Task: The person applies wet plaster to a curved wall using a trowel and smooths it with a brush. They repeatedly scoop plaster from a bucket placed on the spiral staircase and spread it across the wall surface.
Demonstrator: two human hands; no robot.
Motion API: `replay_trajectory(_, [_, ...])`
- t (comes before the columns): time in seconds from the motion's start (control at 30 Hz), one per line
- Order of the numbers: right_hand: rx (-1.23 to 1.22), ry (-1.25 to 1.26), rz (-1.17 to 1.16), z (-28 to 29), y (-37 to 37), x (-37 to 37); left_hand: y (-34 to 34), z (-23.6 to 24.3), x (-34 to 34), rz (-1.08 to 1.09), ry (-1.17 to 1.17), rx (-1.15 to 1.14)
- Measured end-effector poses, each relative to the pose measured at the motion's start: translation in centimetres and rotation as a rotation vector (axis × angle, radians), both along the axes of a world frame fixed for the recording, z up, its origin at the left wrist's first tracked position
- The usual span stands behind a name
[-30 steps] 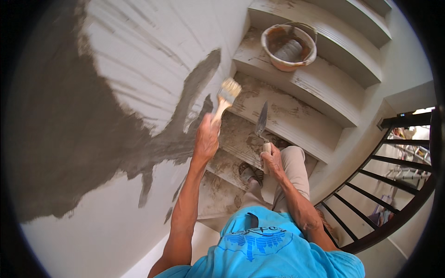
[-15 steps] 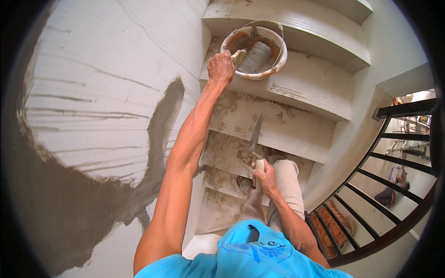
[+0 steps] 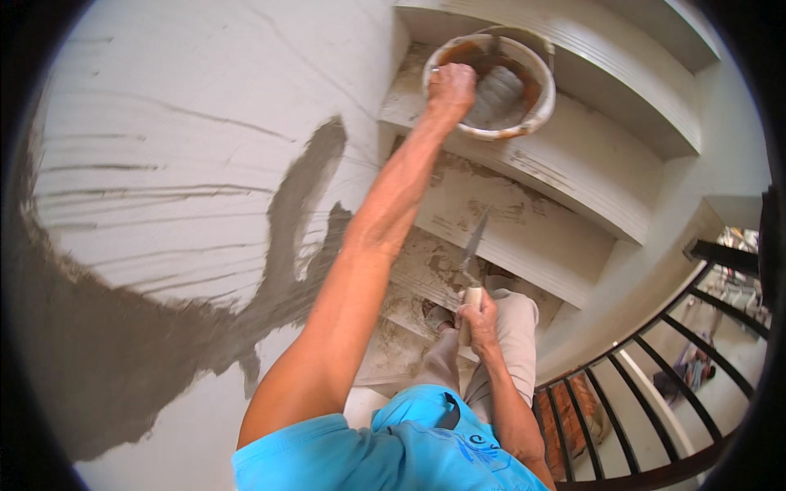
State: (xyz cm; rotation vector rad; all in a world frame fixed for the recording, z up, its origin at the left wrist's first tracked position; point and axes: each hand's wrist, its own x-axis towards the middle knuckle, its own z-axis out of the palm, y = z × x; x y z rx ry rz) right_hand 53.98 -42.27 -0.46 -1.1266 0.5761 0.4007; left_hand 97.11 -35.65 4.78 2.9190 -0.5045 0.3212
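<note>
My left arm reaches up to a white bucket (image 3: 547, 105) with a raised wire handle, standing on a stair step. Over its left rim, my left hand (image 3: 453, 88) is closed on a pale brush, now mostly hidden by my fingers and the bucket. Grey mortar (image 3: 496, 96) lies inside the bucket, whose inner wall is stained orange-brown. Lower down, in front of my legs, my right hand (image 3: 481, 321) grips the wooden handle of a pointed trowel (image 3: 472, 245). The trowel's blade points up and away, touching nothing that I can make out.
On the left, the white wall (image 3: 164, 131) carries a broad patch of wet grey mortar (image 3: 155, 335) and dark streaks. Mortar-smudged stairs (image 3: 524, 233) rise ahead. A black railing (image 3: 626, 409) curves along the right; beyond it are a blurred person (image 3: 686, 372) and a reddish-brown brick-like surface (image 3: 573, 417).
My left hand has gone from the bucket's near-left edge to farther over its opening, and the brush has dropped out of sight. The right hand keeps its hold on the trowel. The view has shifted.
</note>
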Motion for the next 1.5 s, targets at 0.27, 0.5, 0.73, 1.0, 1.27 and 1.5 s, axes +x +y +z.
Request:
replay_trajectory(0.27, [0.039, 0.046, 0.022, 1.7, 0.2, 0.2, 0.9, 1.3, -3.8, -0.042, -0.094, -0.107])
replay_trajectory(0.5, [-0.011, 0.078, 0.085, 1.0, 1.1, -1.4, 4.7, 2.2, -7.1, 0.161, -0.309, -0.618])
replay_trajectory(0.73, [0.052, 0.025, 0.063, 1.4, 1.5, -1.2, 14.5, 7.6, -26.3, 0.355, 0.208, -1.749])
replay_trajectory(1.0, [0.115, 0.033, 0.138, 0.8, 4.8, -0.9, 27.9, 12.1, -53.1, 0.817, 0.082, -1.287])
replay_trajectory(1.27, [0.031, 0.005, 0.279, -1.6, 7.6, -2.4, 31.8, 18.6, -55.2, 0.743, -0.414, -1.241])
replay_trajectory(1.5, [0.005, -0.092, 0.418, -1.5, 7.6, -3.1, 36.1, 14.4, -55.5, 0.869, -0.433, -0.546])
